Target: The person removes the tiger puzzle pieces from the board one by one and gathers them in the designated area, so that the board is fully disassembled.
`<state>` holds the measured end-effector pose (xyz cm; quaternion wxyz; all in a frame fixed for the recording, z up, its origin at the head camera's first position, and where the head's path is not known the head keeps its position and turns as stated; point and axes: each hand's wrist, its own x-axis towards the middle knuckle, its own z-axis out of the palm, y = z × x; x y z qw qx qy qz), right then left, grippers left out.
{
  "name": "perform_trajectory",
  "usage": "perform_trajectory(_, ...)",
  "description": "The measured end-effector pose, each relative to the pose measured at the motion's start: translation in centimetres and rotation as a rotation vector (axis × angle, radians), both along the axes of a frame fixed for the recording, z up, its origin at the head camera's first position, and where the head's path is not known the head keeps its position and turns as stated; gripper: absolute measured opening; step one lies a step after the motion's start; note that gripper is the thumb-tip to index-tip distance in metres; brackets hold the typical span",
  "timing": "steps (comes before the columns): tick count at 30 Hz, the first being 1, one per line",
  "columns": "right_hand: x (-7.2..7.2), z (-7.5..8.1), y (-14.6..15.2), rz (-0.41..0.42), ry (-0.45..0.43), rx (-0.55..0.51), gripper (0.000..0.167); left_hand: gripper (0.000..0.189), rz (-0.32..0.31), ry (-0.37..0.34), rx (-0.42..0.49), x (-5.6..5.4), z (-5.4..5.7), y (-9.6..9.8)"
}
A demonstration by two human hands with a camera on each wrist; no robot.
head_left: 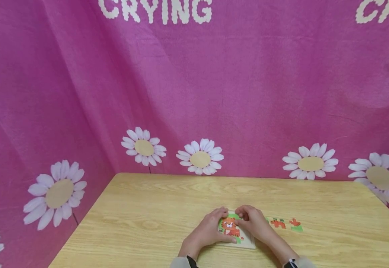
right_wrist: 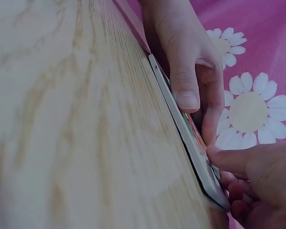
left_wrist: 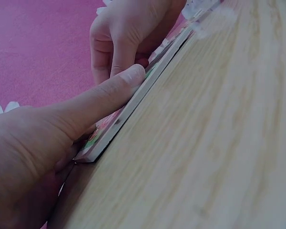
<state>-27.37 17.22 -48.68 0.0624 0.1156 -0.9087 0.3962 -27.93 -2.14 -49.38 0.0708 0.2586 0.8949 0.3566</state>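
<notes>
A shallow puzzle board (head_left: 249, 242) with a pale rim lies on the table in the head view. Assembled on its left part is an orange tiger picture (head_left: 230, 231) on green; a bare pale strip shows at the right. My left hand (head_left: 207, 227) holds the board from the left, thumb laid over the near edge and fingers round the far side. Over the board's upper right part, my right hand (head_left: 255, 224) has thumb and curled fingers together. They pinch a small greenish puzzle piece (right_wrist: 215, 171), mostly hidden, right at the board's edge.
To the right of the board lie loose orange-striped puzzle pieces (head_left: 278, 223), and another orange and green piece (head_left: 295, 225) is farther right. The wooden table (head_left: 140, 223) reaches back to a pink curtain (head_left: 248, 93) with printed daisies, which also hangs along the left side.
</notes>
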Motion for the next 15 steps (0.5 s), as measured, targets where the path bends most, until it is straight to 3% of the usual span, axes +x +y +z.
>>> perform_trajectory(15,0.23,0.15,-0.03,0.026,0.019,0.049,0.02,0.08,0.005,-0.019,0.006,0.01,0.2,-0.02)
